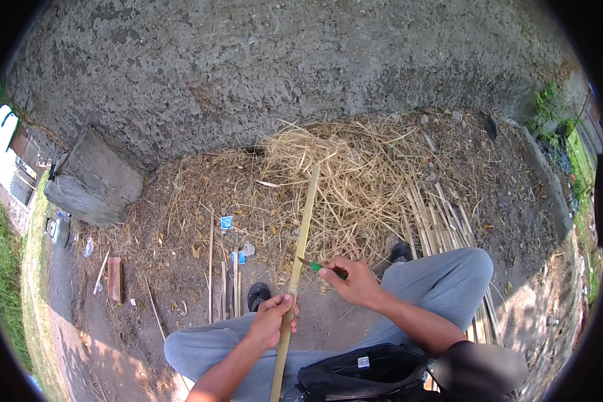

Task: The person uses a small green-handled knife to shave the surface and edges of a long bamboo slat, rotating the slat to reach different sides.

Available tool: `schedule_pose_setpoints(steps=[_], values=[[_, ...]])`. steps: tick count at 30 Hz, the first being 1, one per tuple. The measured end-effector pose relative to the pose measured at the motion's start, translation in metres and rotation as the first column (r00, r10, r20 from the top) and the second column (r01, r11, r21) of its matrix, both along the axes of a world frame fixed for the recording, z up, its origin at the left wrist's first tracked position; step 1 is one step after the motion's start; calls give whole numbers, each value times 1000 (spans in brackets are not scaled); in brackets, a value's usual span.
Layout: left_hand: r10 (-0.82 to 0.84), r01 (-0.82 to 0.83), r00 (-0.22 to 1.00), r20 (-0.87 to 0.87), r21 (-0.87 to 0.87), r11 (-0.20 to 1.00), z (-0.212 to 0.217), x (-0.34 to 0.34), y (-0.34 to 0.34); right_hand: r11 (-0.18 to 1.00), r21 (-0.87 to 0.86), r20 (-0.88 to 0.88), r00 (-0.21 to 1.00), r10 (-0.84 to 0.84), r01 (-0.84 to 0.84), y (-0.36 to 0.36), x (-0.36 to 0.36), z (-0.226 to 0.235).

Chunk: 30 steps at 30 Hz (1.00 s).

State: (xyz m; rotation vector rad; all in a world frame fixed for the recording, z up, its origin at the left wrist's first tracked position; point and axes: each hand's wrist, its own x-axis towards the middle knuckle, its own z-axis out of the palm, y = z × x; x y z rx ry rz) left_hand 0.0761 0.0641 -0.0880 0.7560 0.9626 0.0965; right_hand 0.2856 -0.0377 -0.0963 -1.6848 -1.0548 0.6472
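A long, flat bamboo strip [304, 231] slants away from my lap toward a straw-coloured heap of shavings [355, 181]. My left hand [273, 319] is closed around the strip at about knee level. In my right hand [352, 280] is a green-handled knife [317, 266], its thin blade meeting the strip's right edge a little beyond my left hand. The fingers wrap the handle and hide part of it. Across my lap lies a black bag [362, 372], its top gaping.
More split strips [439, 224] lie in a bundle by my right leg, with a few thin sticks [231, 288] left of my left foot. A brick [114, 279] and a concrete block [99, 177] are at the left. A rough wall [281, 67] rises behind the shavings.
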Motion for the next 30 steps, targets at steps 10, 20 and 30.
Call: schedule_pose_setpoints(steps=[10,20,30], values=[[-41,57,993,110,-139,989,11,-2,1,979,102,290,947,140,-176,-4,-30,4],[-58,79,988,-144,148,986,15,-5,-32,978,-104,296,944,-142,180,17,-4,-3],[-149,165,982,-120,141,976,20,-21,-33,965,-63,284,931,-228,255,27,35,-18]])
